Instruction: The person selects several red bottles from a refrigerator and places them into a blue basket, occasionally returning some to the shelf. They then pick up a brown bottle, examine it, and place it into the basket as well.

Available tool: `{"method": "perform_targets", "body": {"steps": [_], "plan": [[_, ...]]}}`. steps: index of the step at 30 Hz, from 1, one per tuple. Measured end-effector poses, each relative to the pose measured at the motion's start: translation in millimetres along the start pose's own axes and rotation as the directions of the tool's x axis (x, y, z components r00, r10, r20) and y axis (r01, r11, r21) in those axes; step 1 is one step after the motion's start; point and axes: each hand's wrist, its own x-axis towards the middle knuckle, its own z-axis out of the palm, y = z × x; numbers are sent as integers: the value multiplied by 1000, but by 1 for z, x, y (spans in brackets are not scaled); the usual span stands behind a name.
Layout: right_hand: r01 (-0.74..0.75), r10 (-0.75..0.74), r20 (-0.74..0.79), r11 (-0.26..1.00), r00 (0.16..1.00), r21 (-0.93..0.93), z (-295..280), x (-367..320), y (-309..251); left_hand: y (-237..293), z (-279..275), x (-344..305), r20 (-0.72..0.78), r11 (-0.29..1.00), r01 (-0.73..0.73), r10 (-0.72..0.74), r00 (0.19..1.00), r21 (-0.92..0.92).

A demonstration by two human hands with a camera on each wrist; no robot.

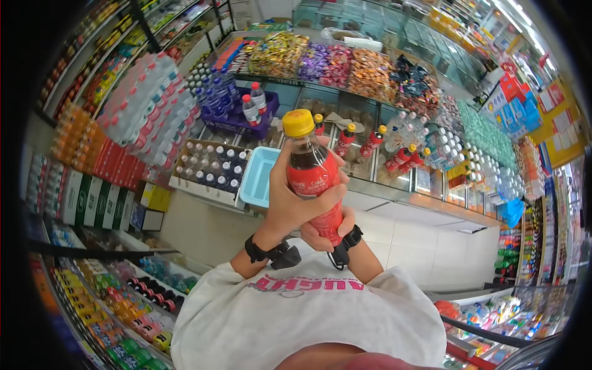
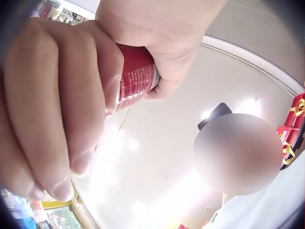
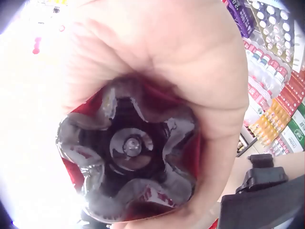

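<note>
Held upright before the chest in the head view is a cola bottle (image 1: 316, 179) with a yellow cap, dark liquid and a red label. My left hand (image 1: 290, 200) grips it round the middle, its thumb across the label. Lower down, my right hand (image 1: 330, 234) curls round the bottom part. The left wrist view shows curled fingers and a strip of the red label (image 2: 136, 76) up close. In the right wrist view the bottle's lobed base (image 3: 131, 148) faces the camera, with the palm wrapped about its side.
A glass counter ahead carries similar cola bottles (image 1: 372, 142) and heaps of wrapped sweets (image 1: 370, 68). Left of them stand a light-blue basket (image 1: 258, 179), a carton of small bottles (image 1: 209, 166) and a purple crate (image 1: 262, 128). Stocked shelves (image 1: 117, 296) flank the person.
</note>
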Motion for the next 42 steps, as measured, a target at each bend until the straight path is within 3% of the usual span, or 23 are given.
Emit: {"method": "perform_targets", "body": {"steps": [13, 16, 17, 19, 20, 22, 23, 25, 26, 29, 30, 33, 34, 38, 40, 42], "plan": [[95, -94, 24, 994, 995, -52, 1, -53, -19, -23, 56, 11, 126, 998, 51, -45, 991, -45], [74, -73, 14, 988, 997, -134, 2, -68, -28, -28, 56, 14, 173, 999, 47, -44, 984, -8], [60, -135, -148, 902, 980, -427, 6, -73, -32, -30, 55, 16, 209, 999, 49, -50, 977, 12], [-157, -396, -408, 532, 823, -832, 22, -86, -47, -27, 62, 14, 90, 987, 54, -68, 994, 152], [-165, -526, -340, 350, 780, -922, 26, -90, -56, -31, 59, 16, 121, 964, -24, -9, 993, 264], [-253, -706, -155, -35, 691, -967, 34, -94, -69, -48, 49, 23, 249, 766, -211, 68, 966, 608], [-135, -729, -194, 140, 657, -981, 41, -102, -71, -58, 45, 27, 335, 619, -320, 97, 937, 717], [142, -742, -262, 433, 617, -890, 57, -113, -76, -71, 49, 29, 350, 596, -234, -84, 933, 768], [159, -782, -307, 454, 543, -876, 69, -112, -71, -77, 50, 29, 349, 572, -195, -172, 921, 797], [-250, -904, -329, 264, 273, -932, 49, -103, -63, -99, 62, 13, 379, 623, -78, -367, 849, 778], [-273, -940, -307, 259, 149, -926, 38, -104, -61, -107, 65, 8, 412, 591, -105, -413, 812, 800], [-405, -944, -324, 270, 69, -873, 21, -124, -57, -121, 71, 1, 385, 611, 32, -538, 750, 791], [-363, -974, -225, 210, -3, -908, 15, -124, -57, -124, 70, 0, 405, 627, 30, -540, 738, 779], [-728, -990, -124, 137, -72, -671, 16, -158, -72, -120, 46, 9, 517, 533, -303, -314, 796, 790], [-869, -996, -50, 83, -68, -488, -5, -189, -87, -113, 15, 10, 384, 585, -75, -425, 820, 807], [-914, -998, -25, 63, -58, -400, -32, -228, -99, -104, -16, 10, 265, 584, 86, -489, 831, 807]]}}
